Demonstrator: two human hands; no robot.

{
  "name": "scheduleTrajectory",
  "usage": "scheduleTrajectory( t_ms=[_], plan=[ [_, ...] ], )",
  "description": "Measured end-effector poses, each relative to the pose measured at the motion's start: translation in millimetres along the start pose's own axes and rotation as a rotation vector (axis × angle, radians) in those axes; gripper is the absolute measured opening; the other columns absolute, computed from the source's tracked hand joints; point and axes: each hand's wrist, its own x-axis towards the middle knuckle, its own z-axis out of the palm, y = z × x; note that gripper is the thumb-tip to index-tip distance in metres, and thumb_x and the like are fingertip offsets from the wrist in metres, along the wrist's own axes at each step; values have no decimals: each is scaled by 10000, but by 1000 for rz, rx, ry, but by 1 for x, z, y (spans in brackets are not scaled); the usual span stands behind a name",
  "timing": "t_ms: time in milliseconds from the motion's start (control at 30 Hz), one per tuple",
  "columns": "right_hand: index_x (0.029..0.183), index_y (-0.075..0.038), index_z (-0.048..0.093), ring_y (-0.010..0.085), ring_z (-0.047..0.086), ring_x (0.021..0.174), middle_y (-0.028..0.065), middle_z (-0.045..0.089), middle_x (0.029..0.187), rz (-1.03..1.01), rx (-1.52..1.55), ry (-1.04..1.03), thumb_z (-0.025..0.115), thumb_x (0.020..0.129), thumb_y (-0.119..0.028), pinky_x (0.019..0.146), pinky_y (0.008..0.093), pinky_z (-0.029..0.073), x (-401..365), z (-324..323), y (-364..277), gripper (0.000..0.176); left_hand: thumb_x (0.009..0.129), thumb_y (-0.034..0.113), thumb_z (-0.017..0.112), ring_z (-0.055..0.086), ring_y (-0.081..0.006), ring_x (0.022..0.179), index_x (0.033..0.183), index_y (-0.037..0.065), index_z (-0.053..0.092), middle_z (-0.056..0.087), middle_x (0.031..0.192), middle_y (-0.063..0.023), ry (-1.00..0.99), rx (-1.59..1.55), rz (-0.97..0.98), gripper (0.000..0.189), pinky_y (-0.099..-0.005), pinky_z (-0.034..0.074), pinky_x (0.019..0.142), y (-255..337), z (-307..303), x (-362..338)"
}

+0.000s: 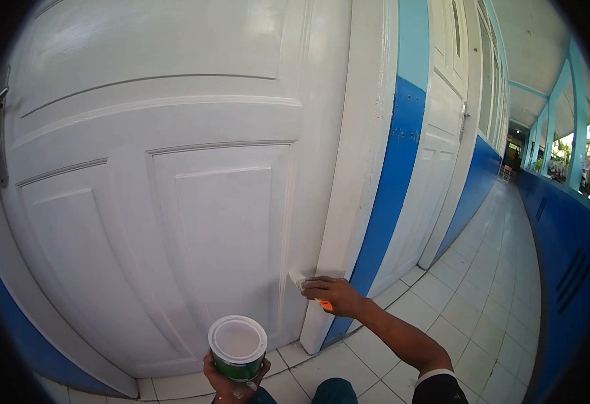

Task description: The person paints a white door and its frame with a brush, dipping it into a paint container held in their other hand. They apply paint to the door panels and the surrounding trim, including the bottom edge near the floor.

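White paint fills the can (237, 349) almost to its rim; the can is green outside and sits upright in the left hand (229, 381), whose fingers are wrapped round its base at the bottom of the view. A knee (335, 392) in dark cloth shows just beside it, over the tiled floor (483, 316).

A little farther out, the right hand (335, 295) is closed round a brush (299, 278). Its orange handle pokes out under the palm, and its pale bristles lie against the door (174, 202) near the lower right corner, just beside the frame (359, 168). The two hands are well apart, each clamped on its own thing.

As for progress, the door's panels look evenly white from top to bottom, with no bare patch that I can make out, so the coat seems largely on and the work appears to be at the last low strip by the frame. Whether the paint there is wet I cannot tell.

Beyond the frame runs a blue wall (396, 182) flecked with white, then another white door (436, 155), and the corridor recedes to the far end.
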Motion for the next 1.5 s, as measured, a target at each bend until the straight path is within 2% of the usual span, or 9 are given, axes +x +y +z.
scheduleTrajectory(
  t_ms=[67,200,467,633,733,900,1133,1367,1500],
  plan=[
    [1215,-136,724,258,651,1295,40,718,1320,72,92,-201,742,830,60,943,384,622,2,-8,3,433,897,644,534,686,-398,1037,1418,63,556,677,1255,-218,-19,17,2,780,-551,571,788,-1,-5,5],
    [1100,-21,760,300,759,1072,166,778,1155,-18,254,311,765,916,14,925,355,615,84,-97,13,188,891,644,539,693,-397,1024,1415,62,560,685,1245,-215,2,44,2,783,-549,576,782,-4,-7,8],
    [1082,-7,782,294,750,1142,154,782,1156,-195,-84,877,753,876,96,977,376,630,156,-180,2,233,896,646,517,701,-398,998,1411,53,563,693,1233,-215,-130,-9,-33,787,-540,584,753,-4,9,2],
    [1215,-120,701,262,639,1335,44,708,1334,-190,-179,329,738,848,49,979,373,643,76,-72,7,406,901,637,520,692,-413,1024,1416,45,558,688,1241,-224,-57,31,-7,785,-551,581,786,0,-3,6],
    [1182,-124,723,241,706,1210,49,734,1286,-77,-29,0,773,878,-4,948,381,630,54,-68,-6,330,908,626,518,686,-417,1037,1418,40,555,685,1243,-230,-55,148,59,778,-559,575,810,-3,0,3],
    [1079,-31,771,253,758,1047,131,787,1108,-8,340,362,770,919,21,909,342,606,124,-156,4,169,913,623,509,686,-415,1034,1419,41,554,684,1229,-238,12,-4,-11,772,-558,578,809,-7,-3,10],
    [1088,-35,773,296,746,1141,142,782,1163,-160,6,871,732,926,51,970,353,618,185,-244,0,187,920,625,500,688,-405,999,1403,43,561,688,1204,-228,-2,2,17,759,-546,582,760,-9,3,8],
    [1140,-110,757,258,685,1249,65,744,1276,-68,-85,111,798,850,30,1017,379,605,83,-120,-4,325,912,639,511,684,-389,977,1393,42,566,691,1186,-216,-1,-3,1,769,-518,572,739,-5,7,-1],
    [1067,-52,769,274,752,1072,104,789,1113,-2,191,216,775,933,-29,950,367,603,109,-159,4,136,909,641,515,684,-385,983,1387,42,571,693,1178,-214,-42,23,-22,769,-519,571,750,-5,5,2]
  ],
)
